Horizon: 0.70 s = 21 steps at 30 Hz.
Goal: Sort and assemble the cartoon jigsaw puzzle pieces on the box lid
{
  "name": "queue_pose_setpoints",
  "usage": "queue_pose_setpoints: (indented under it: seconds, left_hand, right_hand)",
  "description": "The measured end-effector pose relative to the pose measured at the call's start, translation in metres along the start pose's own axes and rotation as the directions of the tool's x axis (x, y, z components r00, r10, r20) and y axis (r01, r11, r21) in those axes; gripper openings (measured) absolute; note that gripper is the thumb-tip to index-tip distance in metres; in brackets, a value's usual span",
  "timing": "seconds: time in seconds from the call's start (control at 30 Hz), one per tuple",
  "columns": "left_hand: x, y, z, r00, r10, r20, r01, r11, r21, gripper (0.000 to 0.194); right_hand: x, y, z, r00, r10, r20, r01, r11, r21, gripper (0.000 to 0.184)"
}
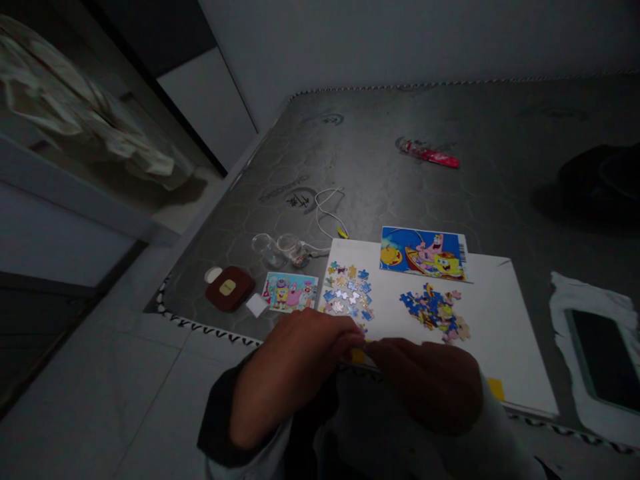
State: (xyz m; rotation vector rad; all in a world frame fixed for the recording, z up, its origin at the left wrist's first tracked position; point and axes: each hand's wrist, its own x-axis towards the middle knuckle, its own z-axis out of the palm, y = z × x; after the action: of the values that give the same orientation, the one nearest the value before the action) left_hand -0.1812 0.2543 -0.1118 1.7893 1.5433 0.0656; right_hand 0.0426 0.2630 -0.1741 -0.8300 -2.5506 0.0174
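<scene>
My left hand [295, 367] and my right hand [425, 380] meet at the near edge of a white board [490, 293] lying on a grey mattress. Both hands have their fingers curled and pinched together around a small yellow puzzle piece [358, 355] between them. Just beyond my left hand lies a loose pile of jigsaw pieces [346, 293]. A second cluster of blue jigsaw pieces [435, 310] lies beyond my right hand. A cartoon reference picture [423, 252] rests at the board's far edge.
Left of the board lie a smaller cartoon card [290, 291], a brown case [230, 288], clear plastic bags [280, 250] and a white cable [327, 210]. A red wrapper [430, 155] lies farther back. A dark tablet on white cloth [600, 357] sits at the right.
</scene>
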Motion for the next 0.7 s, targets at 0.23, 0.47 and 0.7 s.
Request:
queue_pose_setpoints:
  seconds: [0.23,0.47,0.7]
  left_hand:
    - [-0.004,-0.008,-0.006,0.998,0.059,0.000,-0.057,0.979,-0.194,0.018]
    - [-0.004,-0.032,-0.008,0.975,-0.224,0.008,0.224,0.974,-0.017,0.021]
    - [-0.001,-0.034,-0.006,0.899,-0.437,-0.013,0.435,0.890,0.138,0.015]
  right_hand:
    - [0.011,-0.008,-0.012,0.978,-0.043,-0.203,0.050,0.998,0.026,0.035]
    - [0.001,0.025,-0.011,0.978,-0.158,-0.138,0.146,0.985,-0.094,0.025]
    - [-0.031,0.067,0.011,0.975,-0.016,0.220,0.046,0.990,-0.130,0.031]
